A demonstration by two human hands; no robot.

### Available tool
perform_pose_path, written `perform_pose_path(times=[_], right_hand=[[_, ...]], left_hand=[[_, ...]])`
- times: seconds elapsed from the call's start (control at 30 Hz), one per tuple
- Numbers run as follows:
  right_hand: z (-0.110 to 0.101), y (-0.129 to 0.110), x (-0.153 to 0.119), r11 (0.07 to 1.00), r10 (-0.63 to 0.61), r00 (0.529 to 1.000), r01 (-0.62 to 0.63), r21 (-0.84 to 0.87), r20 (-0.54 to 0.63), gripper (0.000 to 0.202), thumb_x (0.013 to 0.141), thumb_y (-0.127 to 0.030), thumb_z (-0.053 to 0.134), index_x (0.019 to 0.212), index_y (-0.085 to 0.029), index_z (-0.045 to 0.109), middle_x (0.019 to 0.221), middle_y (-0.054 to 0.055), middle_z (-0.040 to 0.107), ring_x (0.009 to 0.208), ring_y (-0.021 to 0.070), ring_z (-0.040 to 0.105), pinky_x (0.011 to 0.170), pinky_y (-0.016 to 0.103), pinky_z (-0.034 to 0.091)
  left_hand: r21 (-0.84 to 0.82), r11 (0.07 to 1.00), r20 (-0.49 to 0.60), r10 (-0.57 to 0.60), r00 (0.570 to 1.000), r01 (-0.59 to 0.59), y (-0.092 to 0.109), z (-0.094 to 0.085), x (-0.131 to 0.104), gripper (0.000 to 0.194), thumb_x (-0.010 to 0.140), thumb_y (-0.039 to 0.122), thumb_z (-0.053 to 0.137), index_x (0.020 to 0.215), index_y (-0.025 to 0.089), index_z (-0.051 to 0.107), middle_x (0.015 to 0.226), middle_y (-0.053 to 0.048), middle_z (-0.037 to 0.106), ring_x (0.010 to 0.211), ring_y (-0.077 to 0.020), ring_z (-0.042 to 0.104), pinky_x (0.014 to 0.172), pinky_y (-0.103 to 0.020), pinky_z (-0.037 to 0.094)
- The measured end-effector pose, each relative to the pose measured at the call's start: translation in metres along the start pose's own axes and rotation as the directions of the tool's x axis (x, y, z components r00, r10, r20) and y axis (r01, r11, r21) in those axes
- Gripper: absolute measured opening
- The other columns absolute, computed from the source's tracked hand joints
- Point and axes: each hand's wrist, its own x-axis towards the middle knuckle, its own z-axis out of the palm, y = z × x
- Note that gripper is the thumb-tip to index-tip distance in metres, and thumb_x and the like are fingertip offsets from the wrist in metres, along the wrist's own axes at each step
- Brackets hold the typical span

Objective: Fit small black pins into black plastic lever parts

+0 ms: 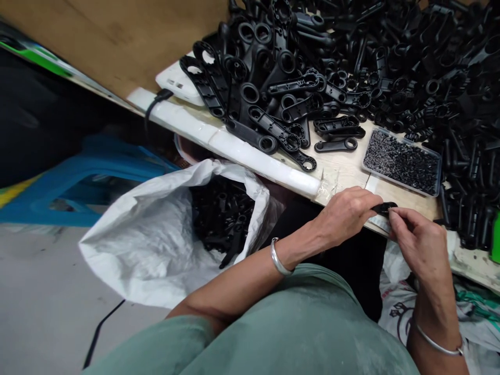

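Note:
At the table's front edge, my left hand (pixel 351 211) is closed round a small black plastic part (pixel 384 208). My right hand (pixel 420 237) meets it from the other side, thumb and forefinger pinched at the part's right end; whether a tiny piece sits between those fingertips is too small to tell. Just behind both hands lies a clear plastic box (pixel 402 161) full of tiny dark and grey pieces. Several black plastic arms with ring ends (pixel 273 125) are piled on the table, left of the box and behind it.
An open white sack (pixel 148 234) holding black parts (pixel 222 213) stands below the table edge at left. A white padded strip (pixel 230 146) runs along that edge, near a white device (pixel 179 83) with a cable. A blue plastic stool (pixel 89 161) is further left.

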Motion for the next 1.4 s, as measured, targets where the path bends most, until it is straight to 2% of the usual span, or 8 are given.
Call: perform_pose_path(times=[0.17, 0.6, 0.9, 1.0, 1.1, 1.2, 1.3, 1.4], right_hand=[[0.0, -0.003, 0.001, 0.996, 0.085, 0.996, -0.085, -0.021, 0.012, 0.038, 0.092, -0.048, 0.05, 0.091, -0.018, 0.074, 0.065, 0.005, 0.07, 0.055, 0.021, 0.063, 0.058, 0.031, 0.042], [-0.004, -0.012, 0.006, 0.961, -0.009, 0.998, 0.026, -0.276, 0.064, 0.033, 0.094, -0.037, 0.043, 0.085, -0.018, 0.068, 0.064, 0.007, 0.069, 0.057, 0.0222, 0.065, 0.06, 0.031, 0.04], [0.006, -0.057, 0.013, 0.657, 0.068, 0.983, 0.086, -0.749, 0.172, 0.023, 0.093, -0.011, 0.039, 0.081, -0.014, 0.058, 0.067, 0.013, 0.064, 0.052, 0.0227, 0.061, 0.048, 0.028, 0.024], [0.001, -0.042, 0.016, 0.834, 0.119, 0.981, -0.015, -0.552, 0.153, 0.017, 0.091, -0.019, 0.049, 0.08, -0.016, 0.061, 0.062, 0.008, 0.063, 0.051, 0.021, 0.06, 0.049, 0.028, 0.032], [-0.004, -0.017, 0.012, 0.966, 0.243, 0.953, -0.254, 0.038, 0.18, 0.019, 0.089, -0.033, 0.059, 0.082, -0.018, 0.067, 0.057, 0.001, 0.062, 0.045, 0.0151, 0.058, 0.049, 0.025, 0.043], [-0.005, -0.002, 0.001, 0.808, 0.356, 0.926, -0.371, 0.458, 0.123, 0.032, 0.082, -0.047, 0.069, 0.094, -0.017, 0.07, 0.064, 0.001, 0.067, 0.047, 0.013, 0.059, 0.049, 0.024, 0.051], [0.001, -0.004, -0.009, 0.689, 0.434, 0.899, -0.372, 0.622, 0.057, 0.052, 0.076, -0.047, 0.079, 0.116, -0.017, 0.066, 0.074, 0.003, 0.072, 0.057, 0.0153, 0.066, 0.058, 0.029, 0.059], [0.008, -0.014, -0.012, 0.525, 0.459, 0.881, -0.37, 0.766, 0.111, 0.067, 0.072, -0.041, 0.084, 0.129, -0.018, 0.057, 0.081, 0.003, 0.073, 0.069, 0.0195, 0.072, 0.067, 0.035, 0.063]], left_hand=[[0.002, 1.0, -0.008, 0.021, 1.0, -0.021, 0.0, 0.0, 0.0, 0.008, 0.091, 0.014, 0.061, 0.097, 0.013, 0.067, 0.093, -0.007, 0.072, 0.094, -0.0194, 0.067, 0.085, -0.029, 0.053], [-0.008, 0.996, -0.036, 0.084, 0.996, -0.085, -0.001, -0.001, -0.001, 0.01, 0.094, 0.015, 0.059, 0.101, 0.011, 0.065, 0.091, -0.005, 0.071, 0.091, -0.0176, 0.064, 0.083, -0.027, 0.053], [-0.021, 0.992, -0.118, 0.119, 0.986, -0.122, -0.005, 0.005, -0.004, 0.016, 0.094, 0.008, 0.05, 0.093, 0.012, 0.066, 0.09, -0.006, 0.072, 0.087, -0.0155, 0.065, 0.081, -0.026, 0.055], [-0.049, 0.992, -0.177, 0.105, 0.979, -0.115, -0.006, 0.008, -0.004, 0.009, 0.092, 0.01, 0.058, 0.094, 0.011, 0.066, 0.09, -0.005, 0.072, 0.086, -0.015, 0.066, 0.08, -0.025, 0.055], [-0.087, 0.992, -0.224, 0.068, 0.972, -0.09, -0.006, 0.009, -0.004, 0.005, 0.09, 0.013, 0.064, 0.094, 0.013, 0.067, 0.087, -0.003, 0.073, 0.085, -0.0135, 0.068, 0.08, -0.023, 0.056], [-0.101, 0.992, -0.273, 0.052, 0.961, -0.082, -0.004, 0.008, -0.005, 0.005, 0.088, 0.012, 0.067, 0.093, 0.014, 0.067, 0.086, -0.001, 0.074, 0.083, -0.0126, 0.07, 0.079, -0.023, 0.057], [-0.114, 0.989, -0.356, 0.046, 0.934, -0.092, 0.002, 0.008, -0.007, 0.01, 0.086, 0.01, 0.069, 0.094, 0.013, 0.067, 0.088, -0.002, 0.075, 0.083, -0.0127, 0.071, 0.079, -0.023, 0.058], [-0.131, 0.985, -0.42, 0.047, 0.906, -0.112, 0.008, 0.008, -0.008, 0.008, 0.087, 0.01, 0.067, 0.094, 0.013, 0.066, 0.089, -0.003, 0.076, 0.084, -0.0123, 0.072, 0.079, -0.023, 0.059]])
